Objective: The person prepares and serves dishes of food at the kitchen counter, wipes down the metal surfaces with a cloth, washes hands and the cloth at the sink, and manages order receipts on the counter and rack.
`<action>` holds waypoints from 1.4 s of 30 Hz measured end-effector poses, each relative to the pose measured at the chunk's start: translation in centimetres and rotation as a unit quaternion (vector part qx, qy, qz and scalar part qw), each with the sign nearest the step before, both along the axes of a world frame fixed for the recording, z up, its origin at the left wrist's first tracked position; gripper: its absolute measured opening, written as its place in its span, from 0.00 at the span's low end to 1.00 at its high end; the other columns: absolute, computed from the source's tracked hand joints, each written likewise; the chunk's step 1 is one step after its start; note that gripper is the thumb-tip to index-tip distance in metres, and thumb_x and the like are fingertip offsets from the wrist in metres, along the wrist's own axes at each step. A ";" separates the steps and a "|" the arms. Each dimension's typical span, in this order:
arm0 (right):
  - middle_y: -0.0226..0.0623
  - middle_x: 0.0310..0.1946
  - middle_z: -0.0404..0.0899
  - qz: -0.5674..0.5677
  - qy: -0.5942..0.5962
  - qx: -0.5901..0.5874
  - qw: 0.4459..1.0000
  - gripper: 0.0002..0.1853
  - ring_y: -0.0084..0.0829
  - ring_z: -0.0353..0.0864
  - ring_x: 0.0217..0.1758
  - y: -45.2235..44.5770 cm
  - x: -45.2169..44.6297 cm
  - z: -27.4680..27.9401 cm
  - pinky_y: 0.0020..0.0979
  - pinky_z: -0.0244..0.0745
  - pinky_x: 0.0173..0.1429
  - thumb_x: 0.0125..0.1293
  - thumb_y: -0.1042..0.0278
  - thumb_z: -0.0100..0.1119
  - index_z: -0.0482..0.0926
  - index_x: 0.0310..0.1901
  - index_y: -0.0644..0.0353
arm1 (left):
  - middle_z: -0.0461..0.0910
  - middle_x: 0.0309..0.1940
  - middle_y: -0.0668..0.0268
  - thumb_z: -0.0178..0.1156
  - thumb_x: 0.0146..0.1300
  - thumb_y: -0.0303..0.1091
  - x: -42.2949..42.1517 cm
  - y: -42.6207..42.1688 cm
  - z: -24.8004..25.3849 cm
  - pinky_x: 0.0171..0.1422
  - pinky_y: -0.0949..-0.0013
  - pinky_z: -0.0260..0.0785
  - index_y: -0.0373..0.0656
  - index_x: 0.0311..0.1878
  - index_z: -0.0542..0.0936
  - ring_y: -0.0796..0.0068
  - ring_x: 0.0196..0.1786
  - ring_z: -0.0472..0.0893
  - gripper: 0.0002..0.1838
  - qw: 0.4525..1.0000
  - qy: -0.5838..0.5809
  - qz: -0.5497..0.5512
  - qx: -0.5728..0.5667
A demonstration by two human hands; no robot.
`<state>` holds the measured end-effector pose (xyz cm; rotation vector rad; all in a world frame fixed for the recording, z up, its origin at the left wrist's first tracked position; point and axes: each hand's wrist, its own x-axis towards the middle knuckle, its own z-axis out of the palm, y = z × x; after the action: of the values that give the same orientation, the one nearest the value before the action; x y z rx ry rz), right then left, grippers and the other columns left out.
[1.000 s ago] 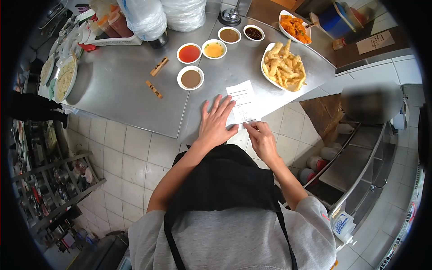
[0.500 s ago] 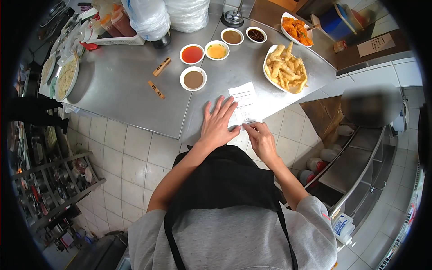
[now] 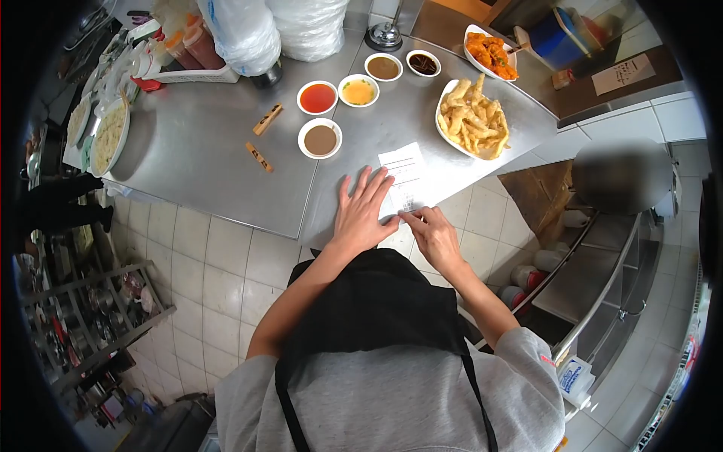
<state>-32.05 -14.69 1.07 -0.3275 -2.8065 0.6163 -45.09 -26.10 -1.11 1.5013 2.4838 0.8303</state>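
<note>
A white paper slip (image 3: pixel 405 175) with printed lines lies near the front edge of the steel counter (image 3: pixel 226 173). Spread flat, my left hand (image 3: pixel 363 211) rests with its fingertips on the slip's left side. At the slip's lower end my right hand (image 3: pixel 435 237) is closed, thumb and forefinger pinched on the paper's bottom edge. Beyond the slip stand a bowl of brown sauce (image 3: pixel 320 140), a red one (image 3: pixel 317 98) and a yellow one (image 3: pixel 358 91). To the right is a white dish of pale fried pieces (image 3: pixel 473 120).
Two wooden clips (image 3: pixel 268 120) lie left of the sauces. Farther back are a call bell (image 3: pixel 384 35), more sauce bowls (image 3: pixel 383 68) and a dish of orange food (image 3: pixel 491 54). A rice bowl (image 3: pixel 111 137) stands left, near a person's dark sleeve (image 3: pixel 64 200).
My right hand has shifted slightly left along the slip's lower edge. The counter items sit slightly differently in view. The person's dark sleeve at the left has moved a little.
</note>
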 end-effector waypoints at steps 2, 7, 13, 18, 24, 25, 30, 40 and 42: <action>0.31 0.28 0.70 0.004 0.000 0.003 1.000 0.16 0.31 0.71 0.32 0.0 0.0 -0.2 0.30 0.71 0.33 0.47 0.78 0.57 0.79 0.41 0.54 | 0.57 0.63 0.66 0.61 0.44 0.45 0.0 -0.1 0.0 0.67 0.50 0.37 0.44 0.58 0.65 0.65 0.67 0.52 0.35 1.000 0.004 0.000 -0.001; 0.31 0.27 0.69 0.020 0.018 0.021 0.999 0.16 0.30 0.70 0.32 0.4 0.0 -0.7 0.30 0.71 0.32 0.47 0.78 0.57 0.79 0.41 0.54 | 0.57 0.63 0.66 0.60 0.44 0.46 0.0 0.0 -0.3 0.67 0.49 0.38 0.44 0.58 0.65 0.65 0.67 0.52 0.35 1.000 0.010 0.001 -0.001; 0.30 0.26 0.69 0.034 0.016 0.042 0.998 0.16 0.30 0.69 0.30 0.5 0.0 -0.8 0.29 0.71 0.31 0.47 0.77 0.56 0.79 0.40 0.54 | 0.58 0.63 0.67 0.61 0.43 0.44 0.1 0.0 -0.4 0.66 0.49 0.38 0.46 0.58 0.65 0.65 0.66 0.53 0.35 1.000 0.005 0.005 0.010; 0.30 0.25 0.69 0.050 0.013 0.059 0.997 0.18 0.29 0.69 0.30 0.7 0.1 -0.9 0.28 0.71 0.31 0.45 0.78 0.55 0.78 0.41 0.55 | 0.58 0.62 0.67 0.62 0.42 0.44 0.1 0.0 -0.5 0.66 0.49 0.38 0.46 0.58 0.65 0.65 0.66 0.53 0.36 1.000 0.007 0.006 0.015; 0.29 0.25 0.69 0.066 0.000 0.076 0.995 0.19 0.29 0.70 0.31 0.8 -0.1 -0.4 0.27 0.71 0.31 0.44 0.79 0.55 0.77 0.42 0.57 | 0.58 0.62 0.67 0.62 0.42 0.44 0.1 0.1 -0.4 0.66 0.49 0.38 0.46 0.58 0.65 0.65 0.66 0.53 0.36 1.000 0.005 0.003 0.009; 0.30 0.25 0.69 0.067 0.002 0.072 0.995 0.18 0.29 0.70 0.32 0.8 -0.1 -0.4 0.28 0.71 0.31 0.44 0.79 0.55 0.77 0.41 0.57 | 0.58 0.62 0.67 0.62 0.42 0.44 0.1 0.1 -0.4 0.66 0.49 0.38 0.46 0.58 0.65 0.65 0.66 0.53 0.36 1.000 0.004 0.003 0.008; 0.33 0.26 0.71 -0.024 -0.010 0.150 0.988 0.17 0.32 0.71 0.33 2.0 0.9 -0.9 0.31 0.71 0.32 0.44 0.80 0.55 0.77 0.39 0.58 | 0.58 0.62 0.66 0.62 0.43 0.44 0.1 0.0 -0.4 0.66 0.49 0.37 0.45 0.57 0.65 0.65 0.67 0.52 0.35 1.000 -0.001 0.002 0.010; 0.46 0.35 0.74 -0.129 0.067 -0.053 0.988 0.12 0.42 0.74 0.33 4.4 -0.7 -0.3 0.34 0.70 0.37 0.57 0.79 0.49 0.74 0.44 0.65 | 0.58 0.62 0.66 0.60 0.44 0.46 0.0 0.0 -0.4 0.66 0.49 0.37 0.44 0.57 0.66 0.64 0.67 0.52 0.35 1.000 0.007 -0.001 0.006; 0.46 0.38 0.73 -0.155 0.044 -0.116 0.980 0.14 0.39 0.75 0.33 4.0 -1.3 -0.2 0.33 0.71 0.38 0.58 0.79 0.48 0.72 0.47 0.65 | 0.58 0.62 0.66 0.60 0.44 0.46 -0.1 0.0 -0.4 0.66 0.49 0.37 0.44 0.57 0.66 0.64 0.67 0.52 0.35 1.000 0.008 0.000 0.008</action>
<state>-33.30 -10.73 0.86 -0.7446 -2.5272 0.8577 -45.14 -26.08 -1.54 1.5196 2.4944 0.8432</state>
